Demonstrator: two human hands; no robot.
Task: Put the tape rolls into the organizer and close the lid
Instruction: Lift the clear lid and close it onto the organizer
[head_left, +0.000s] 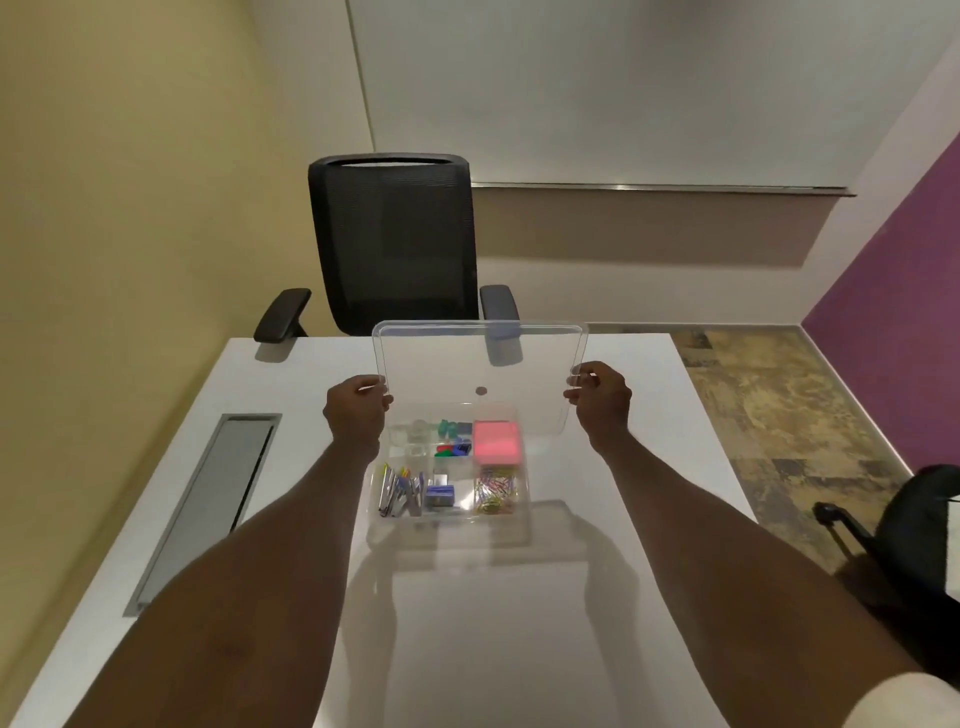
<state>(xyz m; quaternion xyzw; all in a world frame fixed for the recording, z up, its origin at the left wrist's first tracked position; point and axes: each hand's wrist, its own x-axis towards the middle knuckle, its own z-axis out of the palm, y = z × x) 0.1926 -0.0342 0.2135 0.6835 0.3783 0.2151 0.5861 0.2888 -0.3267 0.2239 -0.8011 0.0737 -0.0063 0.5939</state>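
A clear plastic organizer (523, 499) sits on the white table, its compartments holding clear tape rolls (413, 434) at the back left, coloured clips, a pink note pad, paper clips and staple boxes. Above its far side I hold the transparent lid (480, 358), tilted up towards me. My left hand (356, 410) grips the lid's left edge. My right hand (600, 397) grips its right edge. The lid hangs in the air, apart from the organizer.
The white table (467, 623) has a grey cable hatch (208, 499) along its left side. A black office chair (395, 244) stands at the far edge. Another black chair (914, 530) is at the right.
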